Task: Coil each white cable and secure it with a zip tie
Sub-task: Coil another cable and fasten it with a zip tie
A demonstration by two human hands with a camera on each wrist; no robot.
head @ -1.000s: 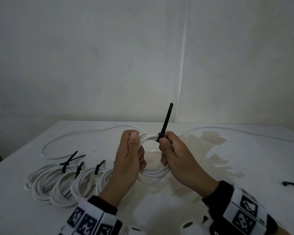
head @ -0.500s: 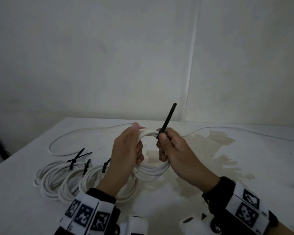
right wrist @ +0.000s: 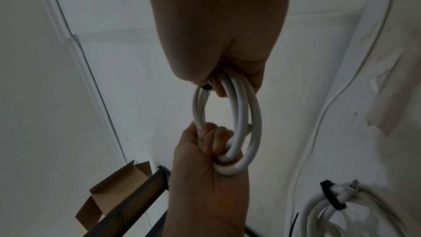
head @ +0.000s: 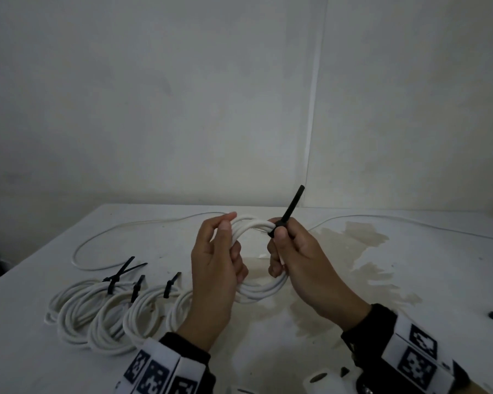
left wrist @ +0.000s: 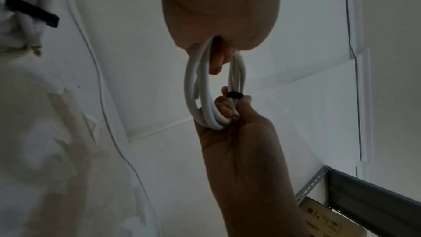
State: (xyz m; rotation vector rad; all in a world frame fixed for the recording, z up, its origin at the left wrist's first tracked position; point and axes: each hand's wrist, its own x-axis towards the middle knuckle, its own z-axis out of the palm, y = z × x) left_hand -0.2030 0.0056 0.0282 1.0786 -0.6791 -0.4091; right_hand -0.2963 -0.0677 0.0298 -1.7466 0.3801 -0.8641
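The coil (head: pixel 256 288) is held up above the middle of the table (head: pixel 410 280), and the black zip tie (head: pixel 288 211) already rings its upper strands, tail pointing up. To finish well, I'd keep the loops bunched flat while the tail is drawn snug. The left hand (head: pixel 214 265) curls round the coil's left side; the right hand (head: pixel 299 260) pinches the tie's head against the strands, wrist low.

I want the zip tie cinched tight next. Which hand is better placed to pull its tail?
Right hand: its thumb already sits at the zip tie head, tail beside it. The left hand grips the cable coil.
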